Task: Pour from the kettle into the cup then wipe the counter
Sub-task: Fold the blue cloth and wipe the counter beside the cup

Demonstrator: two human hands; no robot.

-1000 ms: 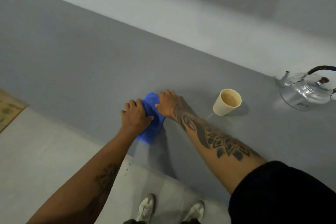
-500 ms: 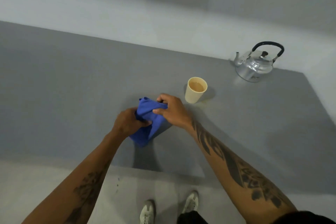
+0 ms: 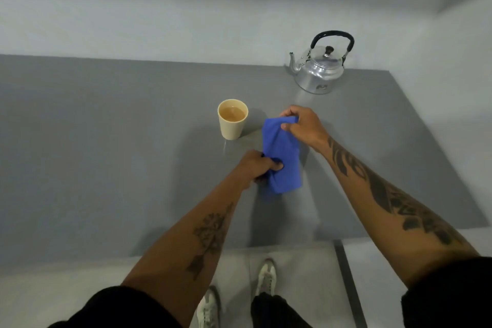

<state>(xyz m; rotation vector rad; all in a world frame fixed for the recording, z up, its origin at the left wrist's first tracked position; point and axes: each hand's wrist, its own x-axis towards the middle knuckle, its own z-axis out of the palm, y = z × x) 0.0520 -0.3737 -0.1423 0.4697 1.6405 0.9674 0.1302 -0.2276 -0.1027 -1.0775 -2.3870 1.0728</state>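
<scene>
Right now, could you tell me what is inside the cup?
The cup holds light brown liquid, filling it nearly to the rim. The liquid is cloudy, so the bottom cannot be seen.

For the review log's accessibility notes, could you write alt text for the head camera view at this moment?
Two bare hands hold a blue cloth over a grey counter: the left hand grips its lower part, the right hand its top. Left of the cloth stands a cream cup of light brown liquid; a metal kettle sits behind, near the wall.
</scene>
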